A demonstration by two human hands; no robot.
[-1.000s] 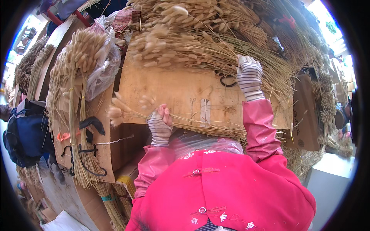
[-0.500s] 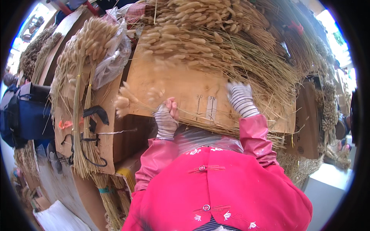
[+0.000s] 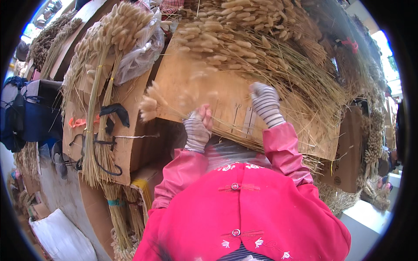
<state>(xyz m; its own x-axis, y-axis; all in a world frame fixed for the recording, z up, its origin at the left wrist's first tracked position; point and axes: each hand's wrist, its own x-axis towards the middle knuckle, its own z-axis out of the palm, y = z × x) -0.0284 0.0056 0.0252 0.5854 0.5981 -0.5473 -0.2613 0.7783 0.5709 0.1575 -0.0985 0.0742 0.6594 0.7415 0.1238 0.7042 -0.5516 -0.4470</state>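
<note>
A small bunch of dried bunny-tail grass (image 3: 152,102) is in my left hand (image 3: 198,127), its fluffy tan heads fanning out to the left. Closed fingers grip the stems, which run right along the near edge of the wooden board (image 3: 178,78). Above that board, my right hand (image 3: 265,99) has its fingers curled in; what they hold, if anything, I cannot make out. Striped fingerless gloves cover both hands. Between the hands and the big pile, a few grass heads are smeared by motion. The large pile of bunny-tail grass (image 3: 226,45) lies across the board's far side.
Tied grass bundles (image 3: 98,104) hang over a cardboard box at the left, beside a clear plastic bag (image 3: 143,54) and a black strap (image 3: 115,114). More dried stalks (image 3: 370,143) stand at the right, by a brown carton (image 3: 346,152).
The whole view has shifted a little. Against the board, my right hand has moved slightly left, toward my left hand. My left hand still grips the bunch in about the same spot.
</note>
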